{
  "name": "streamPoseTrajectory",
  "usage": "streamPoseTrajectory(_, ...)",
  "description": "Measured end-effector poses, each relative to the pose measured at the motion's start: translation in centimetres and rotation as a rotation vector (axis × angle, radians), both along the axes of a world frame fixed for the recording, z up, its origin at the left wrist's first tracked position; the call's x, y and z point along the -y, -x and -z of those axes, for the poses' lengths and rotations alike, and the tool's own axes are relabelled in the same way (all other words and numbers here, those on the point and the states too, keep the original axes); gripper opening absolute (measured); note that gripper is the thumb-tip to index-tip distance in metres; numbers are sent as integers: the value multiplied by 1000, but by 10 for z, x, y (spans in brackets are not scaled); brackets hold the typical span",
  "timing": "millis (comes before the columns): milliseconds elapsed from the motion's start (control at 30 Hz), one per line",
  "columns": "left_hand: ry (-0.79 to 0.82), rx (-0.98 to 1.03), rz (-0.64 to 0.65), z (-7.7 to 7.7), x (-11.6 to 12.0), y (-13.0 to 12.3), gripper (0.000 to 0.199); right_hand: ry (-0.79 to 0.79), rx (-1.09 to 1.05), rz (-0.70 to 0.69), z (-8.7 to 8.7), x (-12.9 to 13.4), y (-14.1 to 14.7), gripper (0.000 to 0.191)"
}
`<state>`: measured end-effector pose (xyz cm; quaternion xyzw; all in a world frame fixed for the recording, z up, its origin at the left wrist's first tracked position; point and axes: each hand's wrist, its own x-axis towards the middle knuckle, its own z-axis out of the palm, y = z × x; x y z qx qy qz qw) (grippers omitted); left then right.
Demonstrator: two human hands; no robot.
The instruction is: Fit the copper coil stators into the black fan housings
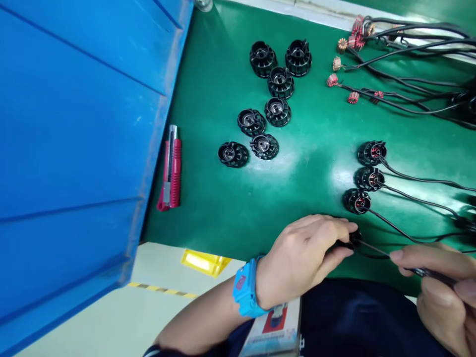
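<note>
My left hand (307,248), with a blue strap (245,287) at the wrist, is closed on a black round plastic housing (353,240) near the table's front edge. Its fingers cover much of the housing. Between the fingers and thumb of my right hand (442,282) is a thin tool with a metal shaft and dark handle (424,272); its tip reaches the housing. Just beyond my left hand stand three similar housings, among them one (357,201) with a red-wound coil inside and a black cable running out to the right.
Several black housings (278,111) without cables stand mid-table. Small wound coils (353,97) on black cables lie at the back right. A red utility knife (171,171) rests beside a large blue bin (74,124) at left. A yellow object (204,262) is below the table edge.
</note>
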<state>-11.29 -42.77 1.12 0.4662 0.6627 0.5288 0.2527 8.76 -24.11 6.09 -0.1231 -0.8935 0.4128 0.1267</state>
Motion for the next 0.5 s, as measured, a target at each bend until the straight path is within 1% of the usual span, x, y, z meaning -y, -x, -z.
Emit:
streamPoseTrajectory(67, -5, 1, 1, 0, 0, 0, 23, -19, 7, -24, -5, 5, 7, 30)
streamPoseTrajectory(167, 5, 0, 7, 0, 0, 0, 22, -53, 65, 9, -12, 16, 14, 34)
streamPoseTrajectory(233, 16, 2, 6, 0, 1, 0, 21, -69, 74, 27, -14, 20, 16, 35)
streamPoseTrajectory(300, 23, 9, 2, -1, 1, 0, 21, -80, 42, 32, -15, 21, 20, 31)
streamPoseTrajectory(400, 28, 31, 6, -2, 1, 1, 22, -159, 41, -66, -16, 23, 39, 15)
streamPoseTrajectory(433, 32, 35, 10, -2, 1, 1, 22, -201, 40, -116, -17, 24, 47, 13)
streamPoseTrajectory(500, 50, 34, 17, -2, 2, 1, 22, -253, 6, -198, -19, 27, 59, 15)
